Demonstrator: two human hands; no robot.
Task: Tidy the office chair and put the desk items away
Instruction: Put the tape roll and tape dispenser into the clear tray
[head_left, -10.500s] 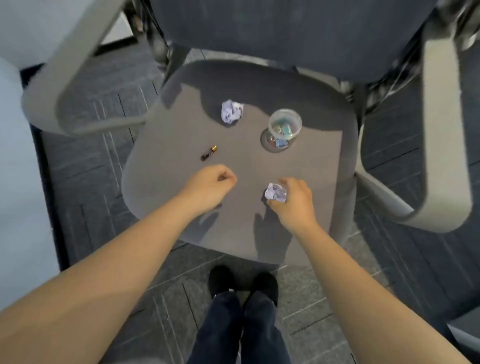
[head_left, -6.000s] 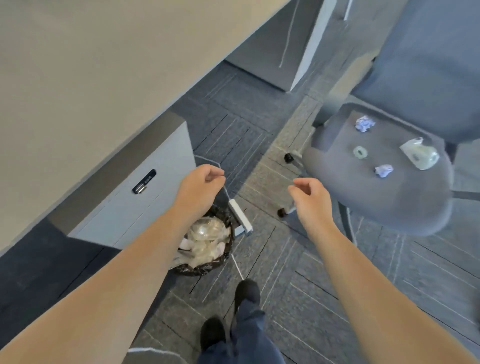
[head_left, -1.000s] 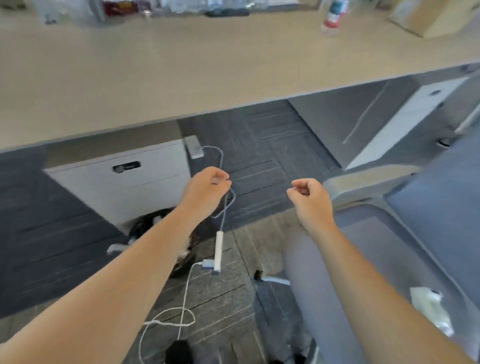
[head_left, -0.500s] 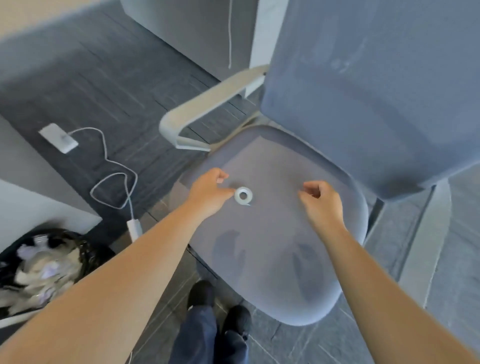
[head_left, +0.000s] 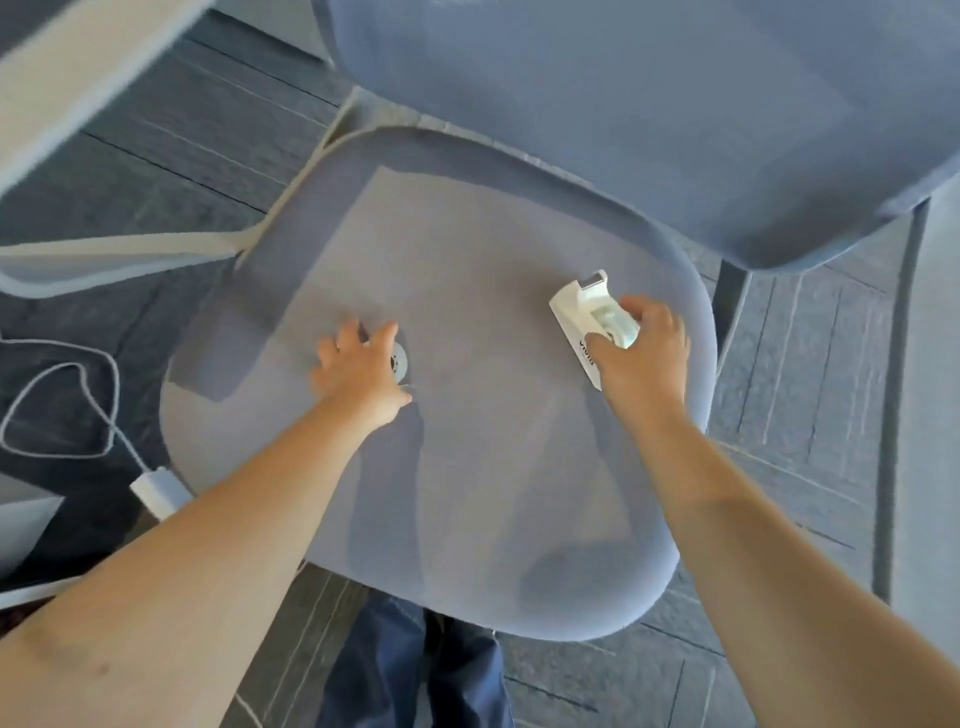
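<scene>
While the left hand (head_left: 361, 371) spreads open fingers over the tape roll (head_left: 399, 361) at mid-frame, the right hand (head_left: 641, 348) grips the tape dispenser (head_left: 584, 325); a shallow pinch could let the roll slide off the chair seat (head_left: 483, 467).

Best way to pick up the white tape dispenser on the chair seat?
Grip the tape dispenser across its narrow body, from above and the near side, as the right hand does. It lies on the seat with its long flat sides exposed; the cutter end points toward the backrest, so keep fingers at the roll end.
</scene>
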